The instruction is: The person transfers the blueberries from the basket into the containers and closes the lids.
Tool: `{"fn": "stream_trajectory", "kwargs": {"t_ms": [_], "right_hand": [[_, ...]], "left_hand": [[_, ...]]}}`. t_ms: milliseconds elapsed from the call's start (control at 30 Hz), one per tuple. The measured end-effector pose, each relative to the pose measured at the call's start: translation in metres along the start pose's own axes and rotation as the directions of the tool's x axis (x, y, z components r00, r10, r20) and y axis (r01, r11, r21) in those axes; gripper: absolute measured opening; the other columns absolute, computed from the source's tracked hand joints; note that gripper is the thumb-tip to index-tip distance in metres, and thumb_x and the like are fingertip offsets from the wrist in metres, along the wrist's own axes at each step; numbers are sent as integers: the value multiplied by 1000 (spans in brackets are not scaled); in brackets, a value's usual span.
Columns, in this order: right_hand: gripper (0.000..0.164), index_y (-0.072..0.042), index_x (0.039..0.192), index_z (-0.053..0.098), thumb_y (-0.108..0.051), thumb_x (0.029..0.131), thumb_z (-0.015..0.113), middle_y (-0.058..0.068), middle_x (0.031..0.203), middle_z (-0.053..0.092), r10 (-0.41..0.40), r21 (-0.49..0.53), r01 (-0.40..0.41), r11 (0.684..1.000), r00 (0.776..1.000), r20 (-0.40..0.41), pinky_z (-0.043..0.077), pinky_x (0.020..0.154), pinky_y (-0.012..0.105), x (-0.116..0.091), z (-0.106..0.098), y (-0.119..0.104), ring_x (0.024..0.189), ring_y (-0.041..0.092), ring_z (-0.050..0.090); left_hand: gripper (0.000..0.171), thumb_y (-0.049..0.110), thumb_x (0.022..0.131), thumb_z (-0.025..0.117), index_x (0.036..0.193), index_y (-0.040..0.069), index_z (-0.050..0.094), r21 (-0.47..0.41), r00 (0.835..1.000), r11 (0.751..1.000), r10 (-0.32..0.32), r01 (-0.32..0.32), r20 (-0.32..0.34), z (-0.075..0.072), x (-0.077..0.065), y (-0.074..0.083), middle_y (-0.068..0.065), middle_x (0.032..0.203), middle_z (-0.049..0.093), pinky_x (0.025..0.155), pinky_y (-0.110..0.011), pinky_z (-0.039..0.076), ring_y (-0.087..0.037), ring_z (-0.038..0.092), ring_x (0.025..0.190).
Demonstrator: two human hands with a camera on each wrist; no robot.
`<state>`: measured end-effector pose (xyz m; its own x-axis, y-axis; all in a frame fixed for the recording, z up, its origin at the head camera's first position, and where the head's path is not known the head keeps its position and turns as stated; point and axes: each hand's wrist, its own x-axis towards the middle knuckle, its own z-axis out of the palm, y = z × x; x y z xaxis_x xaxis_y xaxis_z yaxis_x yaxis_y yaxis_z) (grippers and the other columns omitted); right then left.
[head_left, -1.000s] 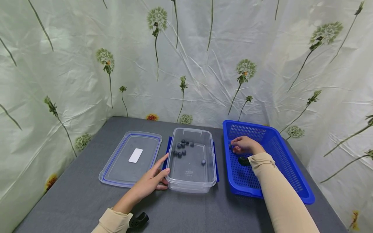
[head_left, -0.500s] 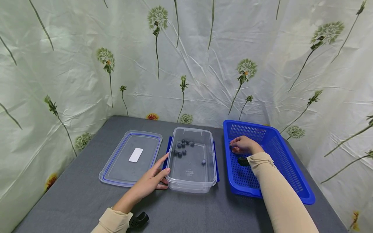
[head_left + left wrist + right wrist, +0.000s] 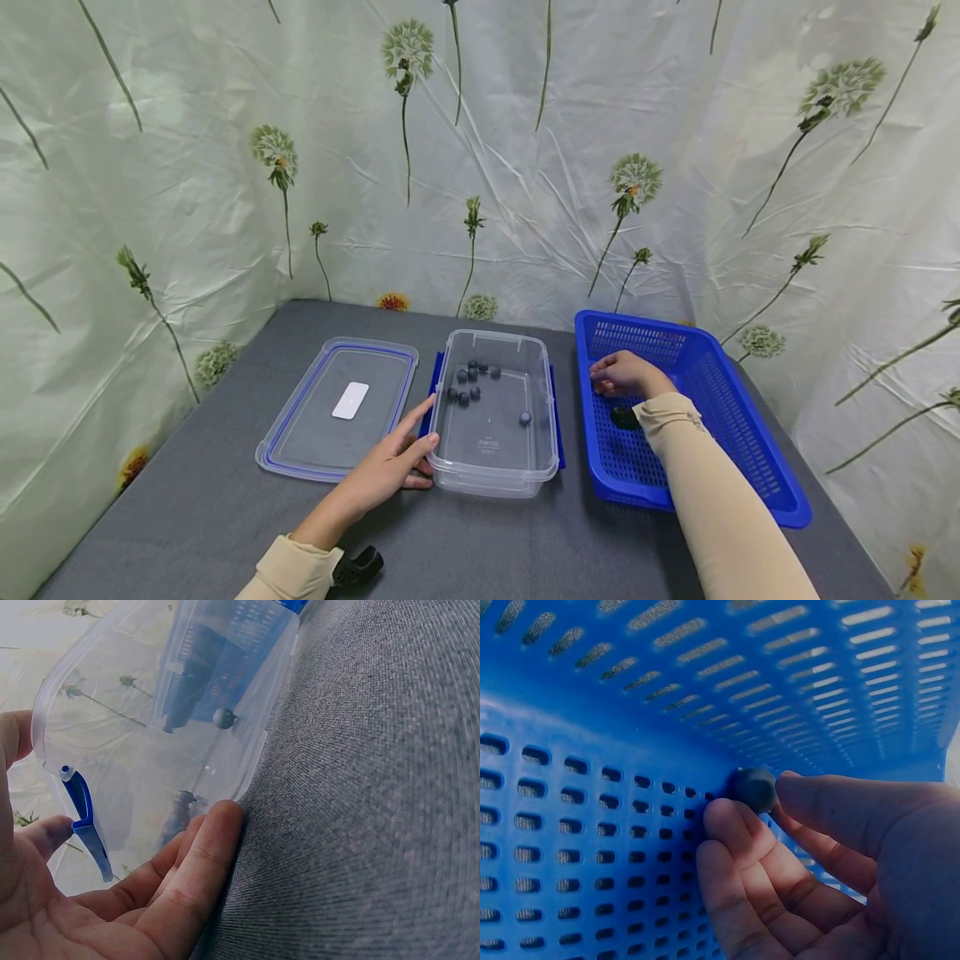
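My left hand rests against the left side of a clear plastic food container, its fingers fairly straight. In the left wrist view, fingertips touch the container's lower wall near a blue clip. Several blueberries lie inside, mostly toward the far left, with one blueberry apart on the right. My right hand is down in a blue basket. Between its thumb and fingers it pinches a blueberry at the basket's side wall, as the right wrist view shows.
A clear lid with a blue seal and a white label lies flat left of the container. Grey cloth covers the table. A flower-printed curtain hangs behind and along the sides.
My right hand has shifted very slightly left within the basket. The left hand, the container and its blueberries stay as they were.
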<state>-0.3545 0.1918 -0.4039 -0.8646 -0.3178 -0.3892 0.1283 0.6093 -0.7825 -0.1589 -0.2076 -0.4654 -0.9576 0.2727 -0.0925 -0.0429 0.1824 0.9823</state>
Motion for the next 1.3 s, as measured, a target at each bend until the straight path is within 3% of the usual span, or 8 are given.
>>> {"fn": "stream_trajectory", "kwargs": {"t_ms": [433,667,1000,1133,1300], "right_hand": [[19,17,120,59,8,104,54,7,86,68,-34,-33,32,999,998,-62,55,66,19,0,-1,-6,73,10,62],[27,21,125,60,2,105,59,6,83,70,-99,-135,86,987,991,-91,54,64,20,-7,-10,-14,70,9,62],[32,15,131,63,-7,108,61,9,90,76,-180,-194,151,969,973,-143,56,69,26,-25,-16,-34,76,9,64],[32,12,132,65,-10,109,62,13,95,77,-205,-231,165,959,966,-160,60,76,30,-31,-15,-41,79,11,67],[35,8,135,65,-14,109,62,18,108,76,-213,-204,181,962,966,-145,64,95,41,-37,-11,-53,98,21,75]], "left_hand": [[69,37,114,54,173,33,18,2,1000,1000,4,-4,-1,1,0,2,-18,113,60,84,-39,67,-22,68,93],[70,37,114,54,173,32,17,4,1000,1000,1,-1,1,2,0,2,-19,115,61,84,-38,67,-22,68,93],[72,35,114,54,174,27,15,5,1000,1000,17,-17,11,2,-2,3,-20,118,61,84,-42,67,-22,68,93],[72,35,114,54,174,27,15,18,1000,1000,10,-10,4,1,-3,3,-19,118,61,84,-40,67,-21,68,93],[72,35,114,54,174,26,15,17,1000,1000,16,-16,6,2,-3,2,-20,117,61,85,-42,67,-22,68,93]]}}
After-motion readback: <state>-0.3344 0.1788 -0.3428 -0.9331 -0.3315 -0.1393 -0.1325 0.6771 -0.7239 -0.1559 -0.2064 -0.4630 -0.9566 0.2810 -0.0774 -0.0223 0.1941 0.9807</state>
